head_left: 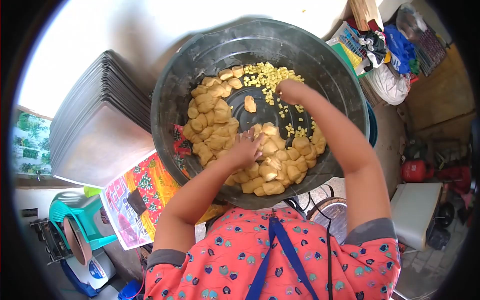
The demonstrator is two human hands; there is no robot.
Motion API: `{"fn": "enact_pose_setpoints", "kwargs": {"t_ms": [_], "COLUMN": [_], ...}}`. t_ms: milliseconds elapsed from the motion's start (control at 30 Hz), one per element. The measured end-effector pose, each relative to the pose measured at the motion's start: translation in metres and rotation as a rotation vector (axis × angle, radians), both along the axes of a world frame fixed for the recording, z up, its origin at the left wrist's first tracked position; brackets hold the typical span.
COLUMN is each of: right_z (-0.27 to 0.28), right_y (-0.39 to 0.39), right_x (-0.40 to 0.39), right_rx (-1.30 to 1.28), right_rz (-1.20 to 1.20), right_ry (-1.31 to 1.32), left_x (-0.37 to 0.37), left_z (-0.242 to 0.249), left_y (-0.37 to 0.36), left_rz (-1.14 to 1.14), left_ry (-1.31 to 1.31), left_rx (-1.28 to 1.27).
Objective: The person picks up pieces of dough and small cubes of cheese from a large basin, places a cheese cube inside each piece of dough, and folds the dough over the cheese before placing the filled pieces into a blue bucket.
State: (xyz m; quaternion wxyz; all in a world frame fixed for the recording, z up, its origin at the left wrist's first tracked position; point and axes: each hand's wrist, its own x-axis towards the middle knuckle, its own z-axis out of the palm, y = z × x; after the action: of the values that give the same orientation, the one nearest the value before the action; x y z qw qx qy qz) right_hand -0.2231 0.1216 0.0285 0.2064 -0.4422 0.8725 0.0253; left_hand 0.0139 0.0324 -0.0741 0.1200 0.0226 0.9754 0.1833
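Note:
A large dark round tub [167, 107] holds many tan dough pieces [272, 187], heaped along its left and near sides. My left hand [246, 150] lies on this heap with its fingers spread, and a ring shows on one finger. Small yellow cubes [267, 75] are scattered over the far and right part of the tub floor. Beside them my right hand [291, 92] is closed with its fingertips down; whatever it may hold is hidden. One flattened dough piece [250, 104] sits alone on the bare floor between the heap and the cubes.
A tall stack of metal trays [100, 115] leans at the left. Below it are a colourful printed sheet [132, 205] and a teal plastic chair [80, 220]. Bags and baskets [390, 55] crowd the upper right. A white box-like object [415, 210] stands at the right.

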Motion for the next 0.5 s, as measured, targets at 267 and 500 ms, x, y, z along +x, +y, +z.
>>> {"fn": "enact_pose_setpoints", "kwargs": {"t_ms": [267,500], "right_z": [-0.078,-0.087], "right_y": [0.001,0.018], "right_x": [0.014,0.013], "right_rx": [-0.092,-0.166], "right_rz": [-0.27,-0.381], "right_ry": [0.144,0.022], "left_x": [-0.018,-0.03], "left_z": [0.004,-0.004], "left_y": [-0.014,-0.02], "left_rz": [0.239,0.408], "left_ry": [-0.017,-0.167], "left_rx": [0.214,0.324]}}
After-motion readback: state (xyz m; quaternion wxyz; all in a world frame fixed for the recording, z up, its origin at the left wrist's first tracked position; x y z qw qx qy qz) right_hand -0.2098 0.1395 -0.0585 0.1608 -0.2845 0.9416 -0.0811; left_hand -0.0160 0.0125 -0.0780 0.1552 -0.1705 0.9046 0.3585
